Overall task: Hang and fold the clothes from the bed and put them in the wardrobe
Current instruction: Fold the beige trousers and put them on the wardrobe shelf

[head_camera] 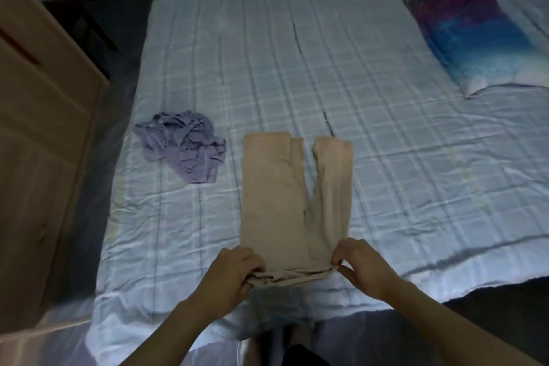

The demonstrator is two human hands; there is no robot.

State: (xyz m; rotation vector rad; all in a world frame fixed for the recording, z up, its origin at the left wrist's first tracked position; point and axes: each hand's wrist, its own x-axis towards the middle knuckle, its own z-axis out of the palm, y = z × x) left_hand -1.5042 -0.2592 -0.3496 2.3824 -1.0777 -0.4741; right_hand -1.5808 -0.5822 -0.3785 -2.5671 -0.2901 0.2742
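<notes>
A beige garment (276,196) lies flat on the bed (386,142), folded lengthwise into a long strip that runs away from me. My left hand (234,273) grips its near left corner, fingers curled round the bunched fabric. My right hand (361,264) pinches the near right corner between thumb and fingers. A crumpled lilac garment (184,150) sits in a heap to the left of the beige one, apart from it.
The bed has a pale blue checked cover. A blue and purple pillow (481,41) lies at the far right. A wooden wardrobe (38,134) stands along the left side. Dark floor and furniture lie beyond the bed's far edge.
</notes>
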